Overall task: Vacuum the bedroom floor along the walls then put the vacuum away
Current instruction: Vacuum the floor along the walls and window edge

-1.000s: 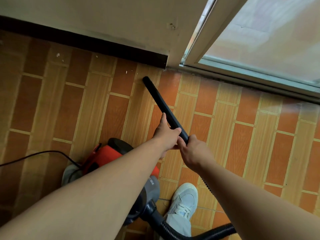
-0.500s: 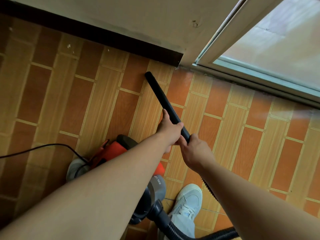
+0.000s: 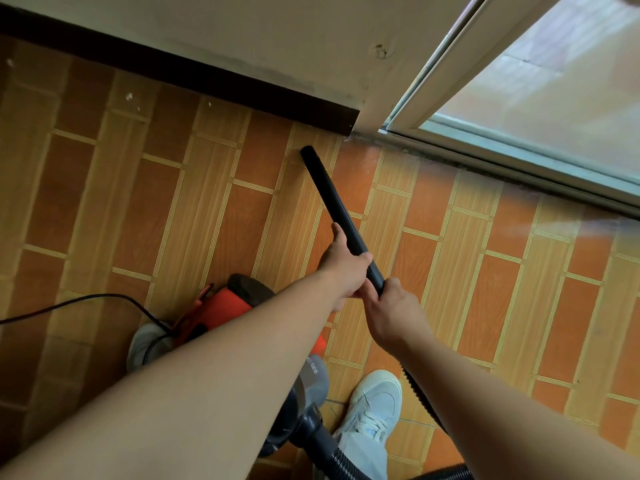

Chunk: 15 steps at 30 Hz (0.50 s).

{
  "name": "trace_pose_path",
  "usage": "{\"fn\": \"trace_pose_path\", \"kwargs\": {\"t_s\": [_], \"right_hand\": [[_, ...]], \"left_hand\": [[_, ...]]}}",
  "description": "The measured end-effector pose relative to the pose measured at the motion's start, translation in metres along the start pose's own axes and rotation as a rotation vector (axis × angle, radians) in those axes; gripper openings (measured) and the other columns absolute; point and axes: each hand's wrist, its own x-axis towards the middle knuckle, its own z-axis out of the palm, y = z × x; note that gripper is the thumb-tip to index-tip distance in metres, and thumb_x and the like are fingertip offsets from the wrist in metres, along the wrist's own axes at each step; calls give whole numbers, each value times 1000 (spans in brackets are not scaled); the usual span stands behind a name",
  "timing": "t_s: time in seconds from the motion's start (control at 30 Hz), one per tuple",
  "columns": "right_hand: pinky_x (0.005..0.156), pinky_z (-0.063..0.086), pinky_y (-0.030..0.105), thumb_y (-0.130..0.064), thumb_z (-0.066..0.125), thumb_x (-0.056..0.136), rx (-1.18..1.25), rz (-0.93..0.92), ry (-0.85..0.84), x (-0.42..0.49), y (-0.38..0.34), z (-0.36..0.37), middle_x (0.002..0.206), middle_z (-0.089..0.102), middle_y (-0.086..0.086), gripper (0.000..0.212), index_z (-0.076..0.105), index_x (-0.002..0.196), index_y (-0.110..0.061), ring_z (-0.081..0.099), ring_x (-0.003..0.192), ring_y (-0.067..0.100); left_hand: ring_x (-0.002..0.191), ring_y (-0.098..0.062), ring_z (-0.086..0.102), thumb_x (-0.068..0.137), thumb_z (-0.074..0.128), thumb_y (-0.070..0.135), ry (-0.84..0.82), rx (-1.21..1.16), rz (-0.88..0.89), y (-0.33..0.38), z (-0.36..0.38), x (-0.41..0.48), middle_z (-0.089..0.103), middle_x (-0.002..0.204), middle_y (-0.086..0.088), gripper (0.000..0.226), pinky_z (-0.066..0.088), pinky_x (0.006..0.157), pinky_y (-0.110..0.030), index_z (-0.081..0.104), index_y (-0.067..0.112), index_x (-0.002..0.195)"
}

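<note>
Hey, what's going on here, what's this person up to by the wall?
A person is vacuuming. Both hands grip the black wand, the left hand ahead of the right hand. The wand's tip points at the floor close to the dark baseboard, near the corner by the door track. The red vacuum sits by their shoe, with its cord running off left.
</note>
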Motion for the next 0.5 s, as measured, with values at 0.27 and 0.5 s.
{"fn": "trace_pose_path", "kwargs": {"t_s": [0.27, 0.5], "right_hand": [[65, 60, 45, -68, 29, 100, 37, 28, 32, 19, -5, -19, 84, 60, 7, 53, 46, 102, -17, 65, 70, 26], [63, 61, 44, -66, 30, 101, 80, 54, 8, 10, -13, -12, 85, 58, 6, 50, 44, 102, -18, 64, 69, 25]], "left_hand": [[102, -26, 71, 104, 59, 16, -23, -9, 43, 21, 11, 13, 60, 110, 1, 92, 64, 83, -50, -6, 49, 160], [101, -24, 71, 103, 60, 19, -39, 22, 56, 15, 0, 12, 60, 128, -3, 91, 64, 81, -48, -4, 51, 160]]}}
